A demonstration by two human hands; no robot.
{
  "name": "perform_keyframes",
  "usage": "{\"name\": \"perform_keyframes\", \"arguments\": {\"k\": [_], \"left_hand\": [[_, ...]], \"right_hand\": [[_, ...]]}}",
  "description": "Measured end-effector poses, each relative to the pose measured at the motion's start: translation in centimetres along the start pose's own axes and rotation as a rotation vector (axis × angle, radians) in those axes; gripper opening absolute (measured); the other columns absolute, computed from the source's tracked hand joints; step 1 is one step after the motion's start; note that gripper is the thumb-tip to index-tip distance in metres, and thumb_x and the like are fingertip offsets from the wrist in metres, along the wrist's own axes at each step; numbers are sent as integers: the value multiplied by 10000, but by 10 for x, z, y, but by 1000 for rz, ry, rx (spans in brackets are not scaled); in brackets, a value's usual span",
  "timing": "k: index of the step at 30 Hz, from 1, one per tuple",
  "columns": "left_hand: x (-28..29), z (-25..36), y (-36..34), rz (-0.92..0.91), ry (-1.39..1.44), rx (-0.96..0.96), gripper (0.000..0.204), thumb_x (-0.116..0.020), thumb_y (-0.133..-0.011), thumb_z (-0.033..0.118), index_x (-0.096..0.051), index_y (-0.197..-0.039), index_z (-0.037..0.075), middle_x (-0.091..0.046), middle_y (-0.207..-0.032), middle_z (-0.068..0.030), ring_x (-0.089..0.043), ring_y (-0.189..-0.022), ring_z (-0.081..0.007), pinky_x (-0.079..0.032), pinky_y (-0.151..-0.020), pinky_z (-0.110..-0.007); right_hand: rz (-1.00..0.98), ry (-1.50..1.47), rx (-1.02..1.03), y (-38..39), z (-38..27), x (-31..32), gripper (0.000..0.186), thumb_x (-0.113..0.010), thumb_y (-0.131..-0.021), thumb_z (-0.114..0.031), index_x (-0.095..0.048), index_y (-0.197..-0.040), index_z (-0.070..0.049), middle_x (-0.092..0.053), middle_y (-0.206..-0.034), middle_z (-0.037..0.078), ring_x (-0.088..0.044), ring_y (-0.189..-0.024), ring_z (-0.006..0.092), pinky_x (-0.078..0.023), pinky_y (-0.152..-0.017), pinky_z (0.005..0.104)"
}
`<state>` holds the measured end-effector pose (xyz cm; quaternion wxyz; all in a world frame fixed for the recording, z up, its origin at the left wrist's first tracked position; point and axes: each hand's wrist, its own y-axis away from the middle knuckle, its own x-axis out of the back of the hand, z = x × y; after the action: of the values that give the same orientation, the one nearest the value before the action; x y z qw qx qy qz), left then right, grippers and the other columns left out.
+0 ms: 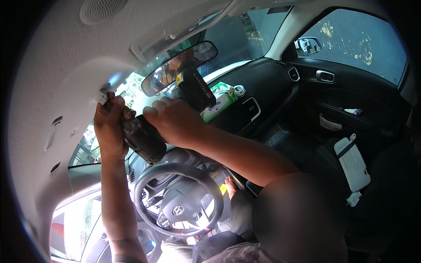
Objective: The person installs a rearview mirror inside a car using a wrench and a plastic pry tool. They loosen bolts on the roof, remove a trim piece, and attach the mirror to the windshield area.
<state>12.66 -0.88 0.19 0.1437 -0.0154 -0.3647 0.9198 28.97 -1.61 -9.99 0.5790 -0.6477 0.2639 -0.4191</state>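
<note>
My right hand (175, 120) is wrapped round the handle of a cordless drill (144, 142), raised toward the headliner. The drill's black battery pack (197, 90) sticks out beyond that hand, and its dark front end points up and left. My left hand (110, 125) is closed beside the drill's front, fingertips up against a small white bracket (101, 96) at the headliner. Whether those fingers pinch the bit, the bracket or both is hidden. A spot of light falls on the headliner (79, 83) above the bracket.
Below the drill is the steering wheel (179, 199). The rear-view mirror (180, 68) hangs close behind the battery. A green and white tissue pack (221, 101) lies on the dashboard (263, 81). A detached white sun visor (353, 162) with a black strap rests on the passenger seat.
</note>
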Motion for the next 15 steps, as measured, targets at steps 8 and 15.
{"name": "perform_keyframes", "arguments": {"k": [8, 15], "left_hand": [[6, 0, -1, -33, 61, 14, 248, -642, -983, 39, -532, -1205, 23, -581, -936, -37, -571, -726, -117, -554, -751, -315], [1, 2, -3, 37, 100, 53, 244, -655, -995, 107, -582, -1211, 23, -586, -929, -27, -564, -741, -122, -526, -742, -324]], "right_hand": [[-9, 15, -3, 0, -6, 8, 123, -660, -861, -116, -592, -951, -67, -685, -874, 126, -720, -877, 302, -574, -763, 429], [-42, 1, -40, 2, -6, 13, 175, -647, -844, -96, -564, -997, -74, -632, -898, 115, -681, -886, 333, -545, -760, 470]]}}
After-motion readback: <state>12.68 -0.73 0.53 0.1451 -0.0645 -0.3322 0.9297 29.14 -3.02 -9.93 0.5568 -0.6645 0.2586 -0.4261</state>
